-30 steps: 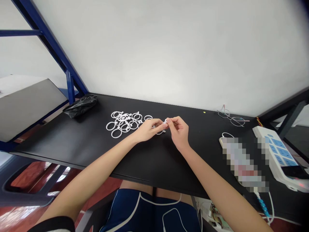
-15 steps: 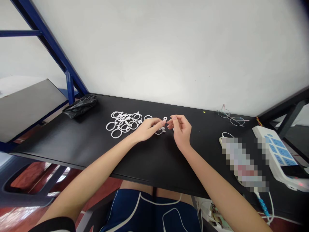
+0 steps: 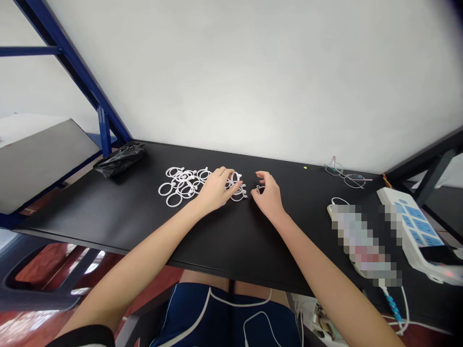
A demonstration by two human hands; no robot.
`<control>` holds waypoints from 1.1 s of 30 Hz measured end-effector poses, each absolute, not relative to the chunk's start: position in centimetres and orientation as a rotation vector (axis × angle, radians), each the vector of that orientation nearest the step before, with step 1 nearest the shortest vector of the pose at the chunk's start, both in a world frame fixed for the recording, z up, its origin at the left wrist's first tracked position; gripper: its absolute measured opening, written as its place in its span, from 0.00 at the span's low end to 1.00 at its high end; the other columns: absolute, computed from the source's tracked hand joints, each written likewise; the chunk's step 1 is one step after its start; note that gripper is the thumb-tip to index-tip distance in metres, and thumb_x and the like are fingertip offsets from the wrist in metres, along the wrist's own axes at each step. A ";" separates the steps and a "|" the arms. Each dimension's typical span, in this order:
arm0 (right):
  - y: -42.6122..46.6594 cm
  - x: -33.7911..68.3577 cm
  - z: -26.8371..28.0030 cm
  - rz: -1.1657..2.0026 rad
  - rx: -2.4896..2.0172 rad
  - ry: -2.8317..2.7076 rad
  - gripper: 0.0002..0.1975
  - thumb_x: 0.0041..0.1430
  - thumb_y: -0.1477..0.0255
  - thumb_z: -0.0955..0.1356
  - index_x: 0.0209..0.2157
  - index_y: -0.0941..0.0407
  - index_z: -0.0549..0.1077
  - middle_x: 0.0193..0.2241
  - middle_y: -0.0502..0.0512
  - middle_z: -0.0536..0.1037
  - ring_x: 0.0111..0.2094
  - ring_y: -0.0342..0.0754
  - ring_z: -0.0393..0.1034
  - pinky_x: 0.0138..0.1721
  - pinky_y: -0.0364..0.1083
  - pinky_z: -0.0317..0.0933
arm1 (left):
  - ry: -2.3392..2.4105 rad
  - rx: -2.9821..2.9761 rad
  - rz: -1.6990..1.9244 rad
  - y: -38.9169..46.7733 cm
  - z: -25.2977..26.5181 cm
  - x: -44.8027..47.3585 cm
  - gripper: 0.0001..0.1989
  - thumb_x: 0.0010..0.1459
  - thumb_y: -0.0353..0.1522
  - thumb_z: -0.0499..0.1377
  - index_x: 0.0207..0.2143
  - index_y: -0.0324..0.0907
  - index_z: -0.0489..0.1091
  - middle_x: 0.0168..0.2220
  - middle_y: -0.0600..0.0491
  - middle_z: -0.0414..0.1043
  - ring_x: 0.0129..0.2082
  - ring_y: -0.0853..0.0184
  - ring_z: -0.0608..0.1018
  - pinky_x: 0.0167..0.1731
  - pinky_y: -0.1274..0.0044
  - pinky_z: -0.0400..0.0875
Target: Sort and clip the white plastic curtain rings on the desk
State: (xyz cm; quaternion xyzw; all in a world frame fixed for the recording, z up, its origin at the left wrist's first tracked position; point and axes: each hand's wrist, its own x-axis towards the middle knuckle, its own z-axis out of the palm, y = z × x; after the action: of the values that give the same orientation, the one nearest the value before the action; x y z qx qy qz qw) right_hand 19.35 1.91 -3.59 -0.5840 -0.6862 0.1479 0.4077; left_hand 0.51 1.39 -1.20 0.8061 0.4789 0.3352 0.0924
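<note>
White plastic curtain rings (image 3: 174, 198), each with a small eyelet, lie heaped on the black table left of centre. My left hand (image 3: 216, 189) is low over the right side of the heap, thumb and fingers spread. Beside its fingertips more white rings (image 3: 238, 193) overlap, partly covered by the hand. My right hand (image 3: 268, 193) is a short way to the right, fingers curved and apart from the thumb. A small white piece (image 3: 260, 187) shows between its thumb and fingers; whether it touches them I cannot tell.
A crumpled black plastic bag (image 3: 120, 159) lies at the back left. To the right are eyeglasses (image 3: 354, 180), a blurred phone (image 3: 365, 246) on a cable and a white power strip (image 3: 408, 226). A pale wall (image 3: 235, 86) rises behind the table (image 3: 231, 241).
My left hand has moved left over the rings and its thumb and fingers have parted from the small white eyelet piece. My right hand's fingers have opened away from its thumb.
</note>
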 end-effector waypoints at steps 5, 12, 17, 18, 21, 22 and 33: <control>1.9 19.4 -4.1 0.372 -1.459 -1.832 0.25 0.43 0.84 0.62 0.44 0.53 0.69 0.45 0.58 0.74 0.43 0.55 0.71 0.46 0.56 0.66 | 1.498 2.483 0.904 1.6 -1.8 0.4 0.17 0.62 0.40 0.56 0.47 0.38 0.67 0.40 0.46 0.70 0.40 0.59 0.72 0.42 0.67 0.66; 1.9 19.3 -3.9 0.429 -1.377 -1.798 0.19 0.46 0.82 0.63 0.42 0.54 0.70 0.43 0.57 0.76 0.35 0.49 0.73 0.43 0.53 0.68 | 1.535 2.507 0.807 1.6 -1.9 0.4 0.17 0.61 0.40 0.57 0.46 0.38 0.68 0.42 0.45 0.70 0.43 0.57 0.72 0.43 0.66 0.66; 1.7 19.0 -3.6 0.446 -1.344 -1.757 0.15 0.48 0.80 0.64 0.40 0.55 0.71 0.40 0.57 0.78 0.34 0.49 0.73 0.42 0.52 0.68 | 1.539 2.508 0.750 1.6 -1.9 0.3 0.18 0.60 0.41 0.58 0.45 0.38 0.71 0.42 0.45 0.70 0.43 0.56 0.72 0.44 0.65 0.66; 1.7 19.0 -3.5 0.438 -1.336 -1.746 0.14 0.49 0.79 0.65 0.39 0.55 0.71 0.40 0.57 0.78 0.34 0.49 0.73 0.43 0.52 0.68 | 1.539 2.504 0.745 1.6 -1.9 0.3 0.18 0.60 0.41 0.58 0.45 0.38 0.71 0.42 0.45 0.70 0.43 0.56 0.72 0.44 0.65 0.67; 1.5 19.0 -3.3 0.403 -1.303 -1.712 0.12 0.50 0.78 0.65 0.39 0.55 0.72 0.38 0.56 0.79 0.35 0.50 0.74 0.43 0.52 0.67 | 1.538 2.500 0.752 1.6 -2.0 0.3 0.17 0.60 0.42 0.58 0.45 0.38 0.71 0.41 0.45 0.70 0.43 0.56 0.72 0.45 0.65 0.67; 1.5 18.9 -3.2 0.393 -1.288 -1.701 0.12 0.51 0.78 0.65 0.38 0.55 0.72 0.38 0.56 0.79 0.35 0.50 0.74 0.43 0.52 0.67 | 1.537 2.503 0.757 1.6 -2.0 0.3 0.17 0.60 0.42 0.58 0.44 0.38 0.72 0.41 0.45 0.70 0.43 0.56 0.72 0.45 0.65 0.67; 1.1 18.5 -2.6 0.376 -1.111 -1.578 0.04 0.56 0.74 0.66 0.35 0.55 0.73 0.34 0.54 0.78 0.34 0.48 0.74 0.39 0.49 0.70 | 1.538 2.521 0.724 1.4 -1.8 0.4 0.18 0.61 0.42 0.56 0.44 0.38 0.72 0.42 0.46 0.70 0.42 0.57 0.72 0.44 0.65 0.66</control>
State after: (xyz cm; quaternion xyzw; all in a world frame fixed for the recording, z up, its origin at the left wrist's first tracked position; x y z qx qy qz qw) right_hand 18.48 1.09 -2.62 -0.4701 -0.6678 0.1591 0.5547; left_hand 0.37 1.44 -1.83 0.8280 0.5053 0.2378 0.0506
